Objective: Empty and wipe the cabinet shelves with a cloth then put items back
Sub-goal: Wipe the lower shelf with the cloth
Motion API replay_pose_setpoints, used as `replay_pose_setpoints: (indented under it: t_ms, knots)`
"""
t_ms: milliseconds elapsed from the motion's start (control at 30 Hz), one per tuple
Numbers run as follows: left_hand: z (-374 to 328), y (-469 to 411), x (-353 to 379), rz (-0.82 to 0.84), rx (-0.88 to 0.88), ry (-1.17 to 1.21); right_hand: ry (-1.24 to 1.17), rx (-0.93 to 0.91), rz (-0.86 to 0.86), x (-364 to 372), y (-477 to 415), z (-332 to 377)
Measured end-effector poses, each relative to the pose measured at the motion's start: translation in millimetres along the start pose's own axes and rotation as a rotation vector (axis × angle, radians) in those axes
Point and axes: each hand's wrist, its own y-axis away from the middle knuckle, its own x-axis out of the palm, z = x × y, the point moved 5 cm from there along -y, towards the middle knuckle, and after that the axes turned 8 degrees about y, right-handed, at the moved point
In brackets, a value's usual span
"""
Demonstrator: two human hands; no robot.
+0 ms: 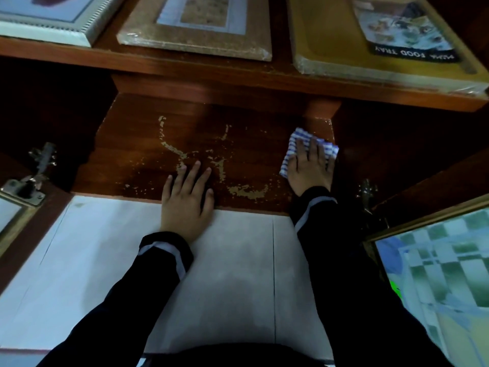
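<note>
Cloth (290, 148), blue-and-white striped, sits at the right side of the bottom cabinet shelf (251, 144), close to the right inner wall. It is bunched flat under the right hand (311, 168). That hand lies palm down on it with straight, slightly spread fingers, pressing rather than gripping, and no fingers curl round it. Cloth edges stick out past the fingertips and on the hand's left side.

Left hand (185, 205) is flat too, fingers spread and holding nothing. Its palm rests over the shelf's front edge and its fingertips are on the wood near the middle. The two hands are well apart. Both arms wear dark sleeves (164, 252) with a grey cuff band.

The shelf is dark brown wood and bare apart from the hands and cloth. Pale worn patches (246, 190) run in broken lines across its middle and front.

The upper shelf (185, 67) holds three flat items in a row. A white picture frame (53, 25) is on the left and a brown plastic-wrapped frame (195, 25) is in the middle. A yellow wrapped tray (370, 49) on the right has a label reading FOOD TRAY.

Metal hinges show at the left (39, 165) and right (367, 192). An open door (436, 274) with a patterned panel stands at right. Light floor tiles (105, 260) lie below the shelf.
</note>
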Motion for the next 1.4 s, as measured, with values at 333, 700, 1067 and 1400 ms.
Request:
replay_pose_setpoints:
  t_ms: [333, 700, 1067, 1400]
  knots:
    - [-0.9, -0.4, -0.5, 0.019, -0.017, -0.023, 0.054, -0.19, 0.076, -16.1, -44.4, 84.7]
    - [6.8, 1.6, -3.5, -0.012, -0.153, -0.051, 0.036, -0.505, -0.055, 4.4, 46.3, 120.4]
    - [38.3, 8.1, -22.5, 0.001, -0.028, -0.053, 0.045, -0.309, -0.055, 4.4, 32.5, 63.9]
    - [38.0, 11.6, -22.5, -0.014, -0.02, -0.022, 0.034, -0.331, 0.027, 1.4, 20.0, 129.5]
